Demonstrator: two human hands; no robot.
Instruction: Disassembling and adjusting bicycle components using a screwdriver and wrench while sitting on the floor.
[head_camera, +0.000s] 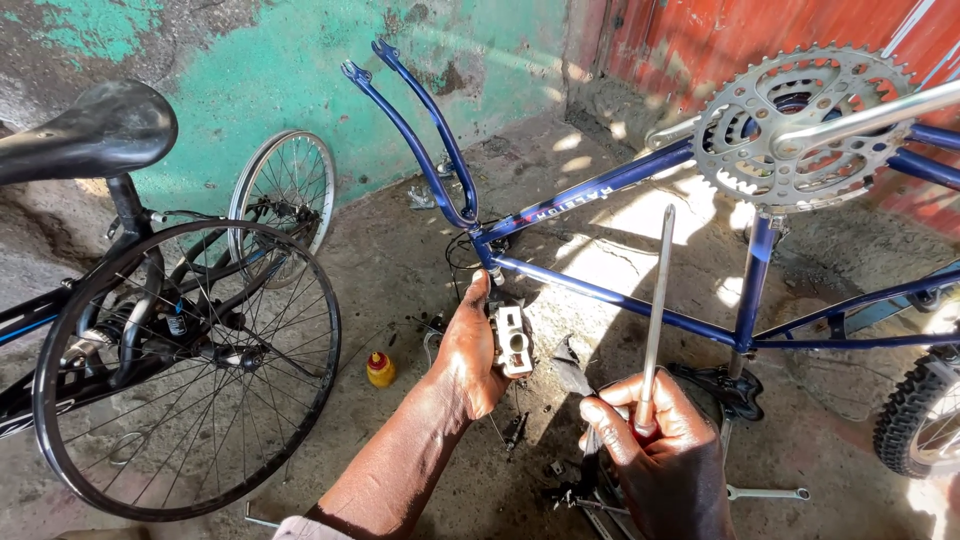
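My left hand holds a small grey metal block-shaped bicycle part just below the head tube of an upturned blue bicycle frame. My right hand grips the handle of a long screwdriver, its thin shaft pointing up in front of the frame. The frame's fork sticks up toward the green wall. A silver chainring with its crank arm sits at the upper right.
A black bicycle with a saddle and a bare spoked wheel stands at the left. Another rim leans on the wall. A small yellow bottle, a spanner and loose parts lie on the concrete floor. A knobbly tyre is at right.
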